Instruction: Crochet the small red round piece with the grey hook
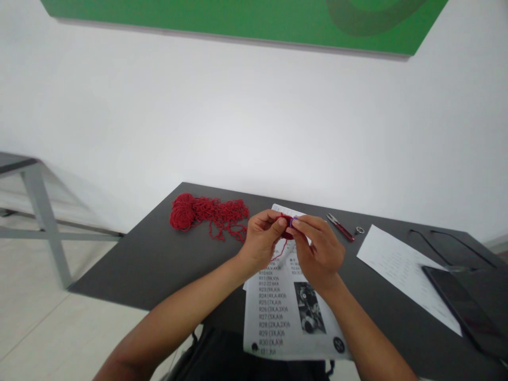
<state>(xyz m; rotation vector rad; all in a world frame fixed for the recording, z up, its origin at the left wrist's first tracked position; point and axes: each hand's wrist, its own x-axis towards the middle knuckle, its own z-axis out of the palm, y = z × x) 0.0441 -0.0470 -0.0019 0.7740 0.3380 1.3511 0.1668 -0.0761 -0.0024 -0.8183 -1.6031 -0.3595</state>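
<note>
My left hand [262, 238] pinches a small piece of red crochet work [286, 218] between thumb and fingers, above a printed pattern sheet. Close against it, my right hand [319, 246] is closed with its fingertips on a small purple tool [294, 221], mostly hidden by the fingers. A strand of red yarn [282, 251] hangs below the work. To the left on the table lies a ball of red yarn [183, 211] with a loose, wavy heap of yarn [222, 212] beside it. The pattern sheet [273, 323] carries lines of text and a dark photo, and droops over the table's near edge.
Right of my hands lie small red-handled scissors [341, 228] and a small ring-shaped item [359, 230]. Farther right are another printed sheet [405, 275], a dark phone or tablet [464, 301] and eyeglasses [452, 259]. The dark table [159, 270] stands against a white wall.
</note>
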